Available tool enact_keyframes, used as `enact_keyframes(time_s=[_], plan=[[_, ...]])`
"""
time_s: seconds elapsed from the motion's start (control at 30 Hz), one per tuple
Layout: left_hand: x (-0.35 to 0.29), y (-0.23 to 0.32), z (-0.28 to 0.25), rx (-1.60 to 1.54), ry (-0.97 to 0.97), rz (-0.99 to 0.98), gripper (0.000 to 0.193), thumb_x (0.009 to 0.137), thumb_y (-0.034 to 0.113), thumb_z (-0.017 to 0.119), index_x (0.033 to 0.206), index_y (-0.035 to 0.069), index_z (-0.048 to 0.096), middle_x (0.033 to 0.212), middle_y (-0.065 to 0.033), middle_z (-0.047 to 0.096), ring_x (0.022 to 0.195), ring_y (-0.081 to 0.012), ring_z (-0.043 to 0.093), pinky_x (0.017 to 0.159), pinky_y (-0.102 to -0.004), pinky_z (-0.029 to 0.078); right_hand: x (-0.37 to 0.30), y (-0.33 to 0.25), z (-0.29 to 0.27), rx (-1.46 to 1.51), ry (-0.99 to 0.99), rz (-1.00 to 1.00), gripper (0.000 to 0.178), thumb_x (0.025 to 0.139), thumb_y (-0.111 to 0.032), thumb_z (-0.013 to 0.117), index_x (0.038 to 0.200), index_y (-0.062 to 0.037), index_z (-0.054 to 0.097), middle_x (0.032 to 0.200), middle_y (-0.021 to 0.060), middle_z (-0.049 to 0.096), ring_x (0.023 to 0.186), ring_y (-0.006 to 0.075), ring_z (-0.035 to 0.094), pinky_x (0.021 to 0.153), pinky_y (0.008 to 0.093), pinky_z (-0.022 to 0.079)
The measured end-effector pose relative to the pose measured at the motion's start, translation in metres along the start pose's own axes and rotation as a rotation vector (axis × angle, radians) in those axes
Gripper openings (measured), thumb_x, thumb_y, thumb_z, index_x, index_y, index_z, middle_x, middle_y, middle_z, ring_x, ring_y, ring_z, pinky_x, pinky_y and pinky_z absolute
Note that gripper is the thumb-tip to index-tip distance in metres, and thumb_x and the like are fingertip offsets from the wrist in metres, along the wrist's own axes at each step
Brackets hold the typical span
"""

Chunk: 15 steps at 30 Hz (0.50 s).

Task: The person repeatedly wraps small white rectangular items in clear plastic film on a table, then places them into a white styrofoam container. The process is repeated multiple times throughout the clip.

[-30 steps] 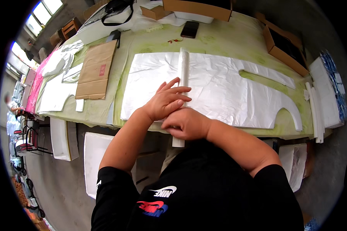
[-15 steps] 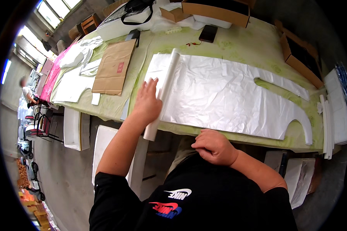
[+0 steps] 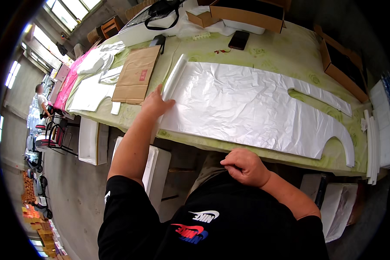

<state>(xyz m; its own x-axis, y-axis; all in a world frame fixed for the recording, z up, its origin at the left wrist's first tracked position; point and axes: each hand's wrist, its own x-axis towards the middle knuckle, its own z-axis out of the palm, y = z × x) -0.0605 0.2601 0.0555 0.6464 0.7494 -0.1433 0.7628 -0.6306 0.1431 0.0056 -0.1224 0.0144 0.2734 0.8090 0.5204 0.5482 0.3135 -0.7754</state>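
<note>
A long sheet of thin white plastic film (image 3: 238,99) lies crinkled over the table, its right end cut into two curved straps. Along its left end runs a white roll (image 3: 176,76). My left hand (image 3: 155,105) rests on the roll's near part, thumb spread away from the fingers; hand and forearm hide the roll's near end. My right hand (image 3: 246,167) is held just off the table's front edge, fingers loosely curled, with nothing visible in it.
A green patterned cloth covers the table (image 3: 264,52). Left of the roll lies flat cardboard (image 3: 136,76) beside folded white pieces (image 3: 89,97). Farther back are a phone (image 3: 238,40) and an open brown box (image 3: 247,13). Another box (image 3: 344,65) and white rolls (image 3: 371,149) stand right.
My left hand and the roll have shifted left, and more of the film lies flat to the right of the roll. My right hand stays curled by the table edge.
</note>
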Motion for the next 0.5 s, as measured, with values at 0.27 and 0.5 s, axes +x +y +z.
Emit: enact_keyframes(time_s=[0.27, 0.5], plan=[[-0.01, 0.04, 0.008, -0.725, 0.073, 0.213, 0.088, 0.085, 0.018, 0.073, 0.16, 0.011, 0.027, 0.122, -0.0182, 0.065, 0.101, -0.0284, 0.067, 0.091, -0.0403, 0.054, -0.003, -0.005, -0.006, 0.022, 0.079, 0.094, 0.026, 0.084, -0.004, 0.073, 0.109, -0.0055, 0.071, 0.101, 0.0121, 0.07, 0.09, 0.0287, 0.067, 0.081, 0.0356, 0.055], [-0.091, 0.166, 0.027, -1.567, -0.317, 0.254, 0.108, 0.087, 0.0, 0.064, 0.164, 0.027, -0.006, 0.131, -0.0136, 0.051, 0.092, -0.0223, 0.062, 0.074, -0.0415, 0.058, 0.009, -0.02, -0.023, 0.162, 0.085, 0.486, 0.075, 0.094, -0.023, 0.072, 0.158, -0.0116, 0.034, 0.142, 0.0198, 0.053, 0.126, 0.0306, 0.056, 0.101, 0.0371, 0.049]])
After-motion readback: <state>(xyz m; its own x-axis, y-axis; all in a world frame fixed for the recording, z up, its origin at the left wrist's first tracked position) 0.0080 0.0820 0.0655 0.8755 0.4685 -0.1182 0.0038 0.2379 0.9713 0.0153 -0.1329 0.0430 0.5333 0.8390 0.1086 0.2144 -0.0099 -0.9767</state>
